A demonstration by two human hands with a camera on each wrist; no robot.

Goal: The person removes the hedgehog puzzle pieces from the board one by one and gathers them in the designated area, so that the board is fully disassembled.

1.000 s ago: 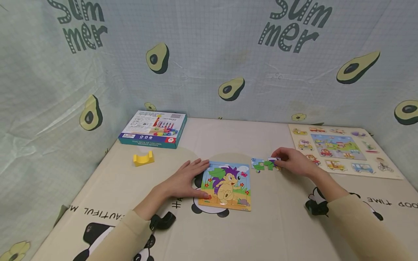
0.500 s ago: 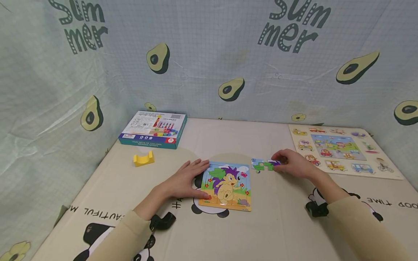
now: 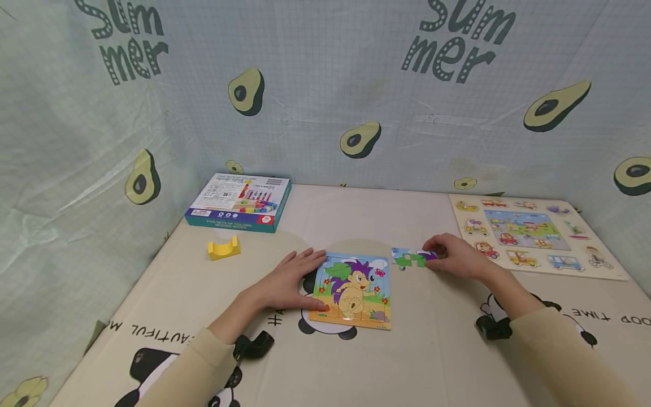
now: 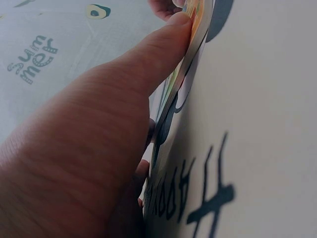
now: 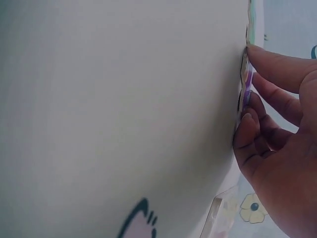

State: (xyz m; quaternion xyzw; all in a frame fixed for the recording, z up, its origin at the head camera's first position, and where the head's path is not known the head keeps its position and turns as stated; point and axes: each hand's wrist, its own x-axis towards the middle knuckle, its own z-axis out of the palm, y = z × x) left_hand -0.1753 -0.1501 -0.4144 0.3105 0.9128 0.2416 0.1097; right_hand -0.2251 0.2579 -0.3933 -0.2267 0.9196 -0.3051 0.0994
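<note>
Item: square hedgehog puzzle board, thin, with blue sky and orange ground. Lies flat at the centre of the frame, slightly turned. Whether the picture is inset pieces or print on the board cannot be told.

Item: the person's left hand, left of centre. Fingers extended, thumb apart from them; nothing enclosed. Fingertips at the board's upper left corner, thumb at its lower left edge, presumably to steady it.

Item: flat jigsaw piece, blue and green, right of the board near its upper right corner.

Item: flat jigsaw piece, green and purple, adjoining the former on its right side, apparently fitted to it. The two probably lie beside the board so that edges can be matched with room to spare.

Item: the person's right hand, right of centre. Fingers bent, nearly closed; thumb and fingertips pinch the green and purple piece low against the table, likely for control of its alignment.

Surroundings: teal-edged cardboard box with printed white top, upper left of centre; yellow plastic block with curved hollow, below it; pale wooden vehicle board, right side, seemingly set aside.
</note>
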